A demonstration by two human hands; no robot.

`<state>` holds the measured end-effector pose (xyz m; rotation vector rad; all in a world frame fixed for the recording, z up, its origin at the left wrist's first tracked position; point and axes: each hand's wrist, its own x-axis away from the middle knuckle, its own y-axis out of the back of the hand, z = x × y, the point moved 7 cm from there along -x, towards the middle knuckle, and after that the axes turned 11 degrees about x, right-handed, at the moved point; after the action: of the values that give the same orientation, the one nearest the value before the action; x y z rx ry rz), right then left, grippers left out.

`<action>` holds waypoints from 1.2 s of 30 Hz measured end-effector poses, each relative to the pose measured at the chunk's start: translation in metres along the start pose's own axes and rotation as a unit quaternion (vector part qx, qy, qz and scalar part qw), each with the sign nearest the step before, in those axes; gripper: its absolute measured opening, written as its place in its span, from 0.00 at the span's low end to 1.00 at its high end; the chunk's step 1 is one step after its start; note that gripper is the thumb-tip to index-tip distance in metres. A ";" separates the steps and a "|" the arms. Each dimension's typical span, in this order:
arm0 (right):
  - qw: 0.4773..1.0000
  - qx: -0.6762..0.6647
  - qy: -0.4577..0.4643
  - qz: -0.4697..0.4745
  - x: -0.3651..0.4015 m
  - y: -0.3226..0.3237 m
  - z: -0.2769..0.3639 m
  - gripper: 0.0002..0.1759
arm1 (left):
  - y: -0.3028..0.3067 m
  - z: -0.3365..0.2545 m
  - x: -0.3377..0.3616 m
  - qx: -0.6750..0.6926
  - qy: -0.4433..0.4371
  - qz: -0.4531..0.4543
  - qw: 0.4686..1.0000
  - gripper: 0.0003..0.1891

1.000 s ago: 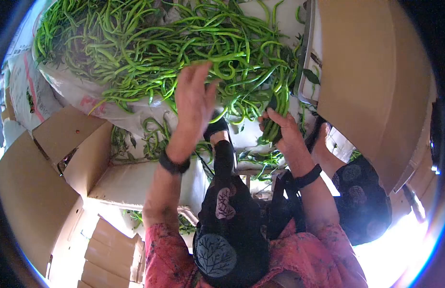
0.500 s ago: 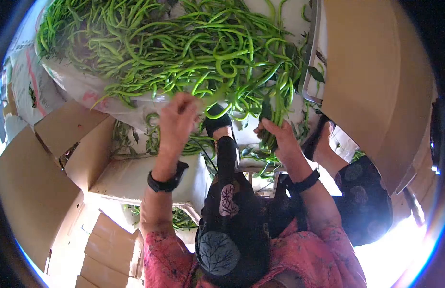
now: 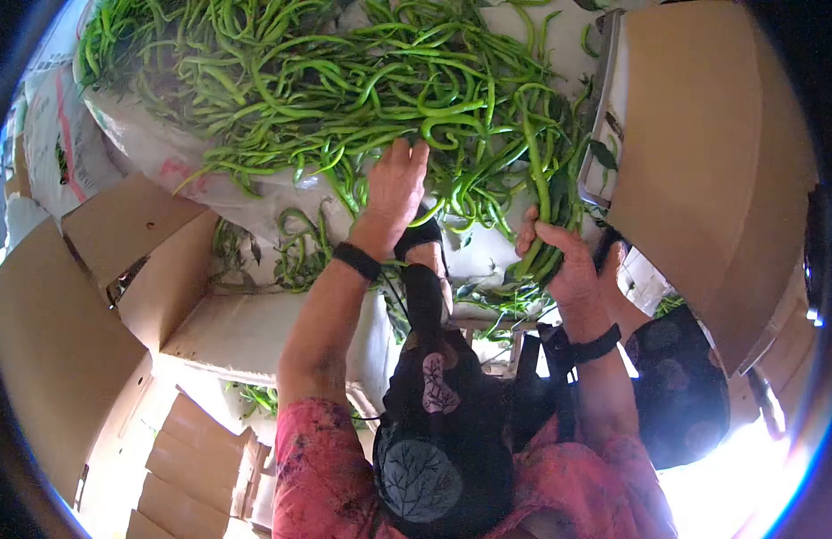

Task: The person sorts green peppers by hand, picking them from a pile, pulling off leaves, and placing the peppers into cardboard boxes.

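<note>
A large heap of long green chili peppers [image 3: 281, 99] covers a pale sheet at the top of the view. At the heap's near edge, my left hand [image 3: 396, 189] has its fingers bent close together on a green chili pepper; the thumb is hidden. Further right, my right hand [image 3: 567, 260] is closed round a bunch of green chili peppers [image 3: 540, 193] that stick up above the fingers. Some of the bunch overlaps loose peppers and dark leaves behind it, so its far end is hard to separate.
Tall cardboard [image 3: 694, 162] stands on the right, and an open cardboard box [image 3: 57, 341] on the left. A whitish block [image 3: 263, 332] lies below the heap. Stray peppers and leaves [image 3: 299, 247] lie under its edge. My foot [image 3: 425, 247] is between my hands.
My left hand has moved right and up, from in front of the heap onto its edge. My right hand, still round its bunch, has shifted slightly right and down. The view has shifted a little.
</note>
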<state>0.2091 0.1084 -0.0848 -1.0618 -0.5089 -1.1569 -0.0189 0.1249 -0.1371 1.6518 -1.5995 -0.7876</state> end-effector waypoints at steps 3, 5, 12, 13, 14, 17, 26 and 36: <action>1.000 -0.019 0.018 -0.013 -0.001 0.014 -0.005 0.15 | -0.015 -0.003 -0.007 -0.074 0.018 0.095 0.993 0.18; 0.999 -0.020 -0.009 -0.028 -0.001 0.019 -0.022 0.15 | 0.027 -0.046 -0.002 0.027 -0.127 0.026 0.991 0.15; 0.992 -0.085 -0.079 0.048 0.003 -0.024 -0.024 0.23 | 0.075 -0.146 0.042 0.267 -0.273 0.116 0.917 0.20; 0.990 -0.114 -0.064 0.045 0.003 -0.029 -0.017 0.23 | 0.077 -0.163 0.047 0.214 -0.339 0.131 0.907 0.19; 0.991 -0.085 -0.054 0.086 0.000 -0.011 -0.024 0.24 | 0.070 -0.168 0.053 0.207 -0.375 0.127 0.895 0.19; 1.000 0.001 -0.007 0.006 0.001 0.009 -0.013 0.26 | 0.075 -0.156 0.035 0.279 -0.316 0.139 0.896 0.22; 0.994 0.088 0.060 0.028 0.008 -0.024 0.033 0.16 | -0.001 -0.026 -0.037 0.095 -0.071 -0.004 0.993 0.22; 0.999 0.027 0.008 0.043 -0.003 -0.028 0.004 0.13 | 0.236 0.156 -0.050 0.027 0.250 -0.389 0.886 0.42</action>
<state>0.1836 0.1126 -0.0742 -1.0173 -0.4752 -1.0684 -0.2850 0.1653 -0.0354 2.3310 -0.5755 -0.5982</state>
